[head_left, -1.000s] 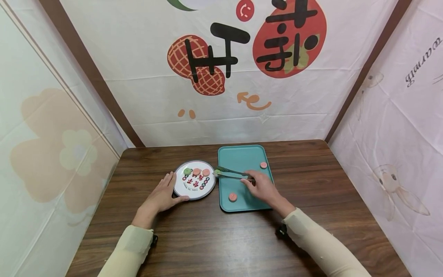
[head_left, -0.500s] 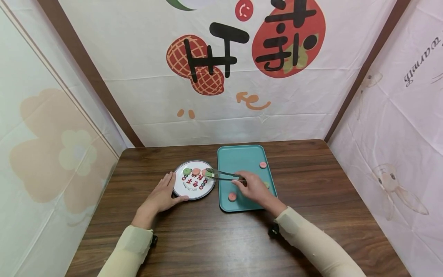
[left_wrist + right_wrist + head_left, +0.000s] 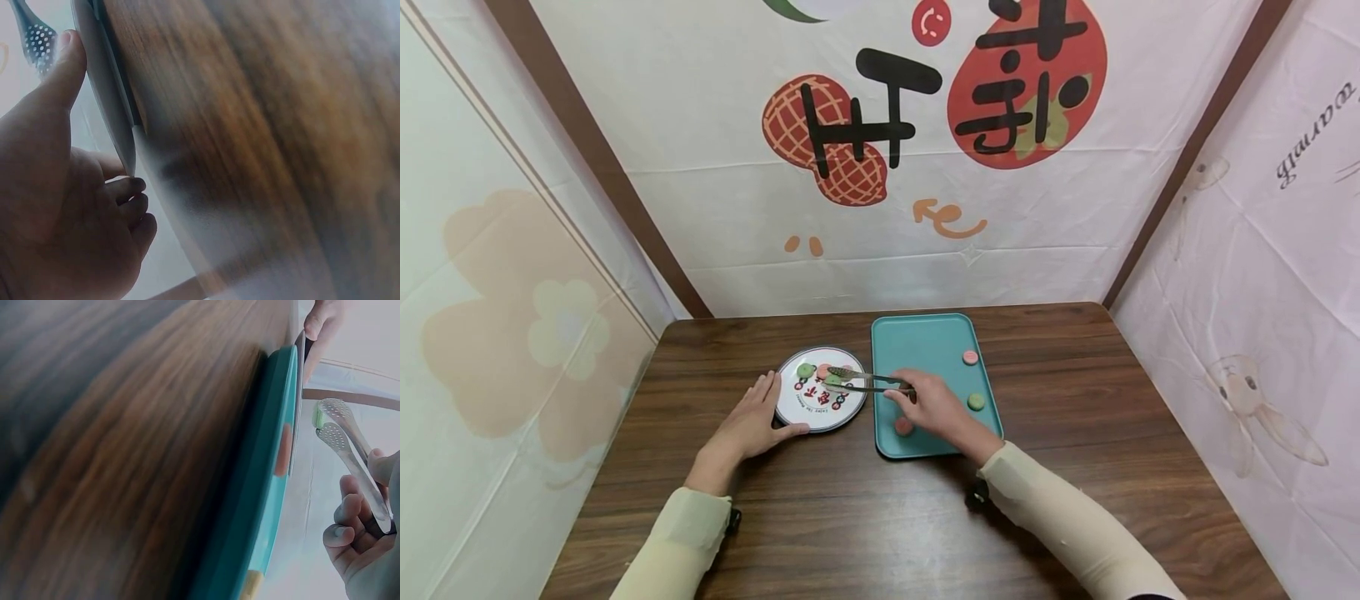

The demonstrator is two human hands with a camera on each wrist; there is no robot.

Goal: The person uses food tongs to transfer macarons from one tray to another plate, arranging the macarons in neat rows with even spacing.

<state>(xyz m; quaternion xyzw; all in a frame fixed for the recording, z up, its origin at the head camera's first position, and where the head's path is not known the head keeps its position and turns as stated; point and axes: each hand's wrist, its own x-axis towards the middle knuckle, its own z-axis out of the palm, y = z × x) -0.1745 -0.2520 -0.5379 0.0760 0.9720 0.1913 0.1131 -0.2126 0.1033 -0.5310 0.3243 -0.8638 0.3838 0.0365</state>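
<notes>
Green cookie (image 3: 319,415) sits pinched between the tips of the metal tongs (image 3: 359,475), above the plate (image 3: 822,421) and, going by the gap in the right wrist view, not touching it. The right hand (image 3: 936,408) grips the tongs near their back end, thumb on 1 side and fingers on the other, with the wrist over the tray (image 3: 921,333). The left hand (image 3: 751,425) holds nothing in its grasp: it rests against the left and near edge of the plate, fingers extended along the rim and thumb spread.

As for progress, 3 cookies lie on the plate in a row toward its far side: a green one (image 3: 806,371) at the left, then 2 pink ones, the rightmost (image 3: 847,368) partly hidden by the tongs. I would count those as done and the held cookie as in between, since it is not set down. On the tray 3 more lie well apart: pink near the right edge (image 3: 970,357), green below that (image 3: 976,402), and pink toward the near left (image 3: 904,427). Of 7 cookies, that looks like a bit under half placed, with 3 untouched.
</notes>
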